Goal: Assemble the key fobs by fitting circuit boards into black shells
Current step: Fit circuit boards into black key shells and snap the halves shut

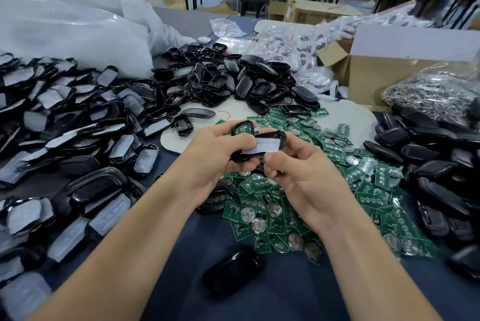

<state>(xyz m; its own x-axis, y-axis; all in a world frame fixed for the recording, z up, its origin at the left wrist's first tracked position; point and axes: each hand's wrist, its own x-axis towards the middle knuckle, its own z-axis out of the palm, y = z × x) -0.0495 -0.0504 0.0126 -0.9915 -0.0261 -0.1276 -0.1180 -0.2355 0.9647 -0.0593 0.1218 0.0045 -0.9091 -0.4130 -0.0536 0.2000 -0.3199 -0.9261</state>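
Note:
My left hand (213,162) grips a black shell (242,127) that has a green circuit board seated in it. Pressed against it lies a second black shell half with a whitish pad (267,144), which my right hand (304,175) holds from the right and below. Both hands meet above a heap of green circuit boards (298,206) with coin cells. A pile of empty black shells (228,81) lies behind the hands.
Shell halves with whitish pads (65,139) cover the left of the dark table. Closed black fobs (436,164) pile up at the right. One closed fob (233,271) lies between my forearms. A cardboard box (376,74), a bag of metal rings (436,92) and plastic bags stand behind.

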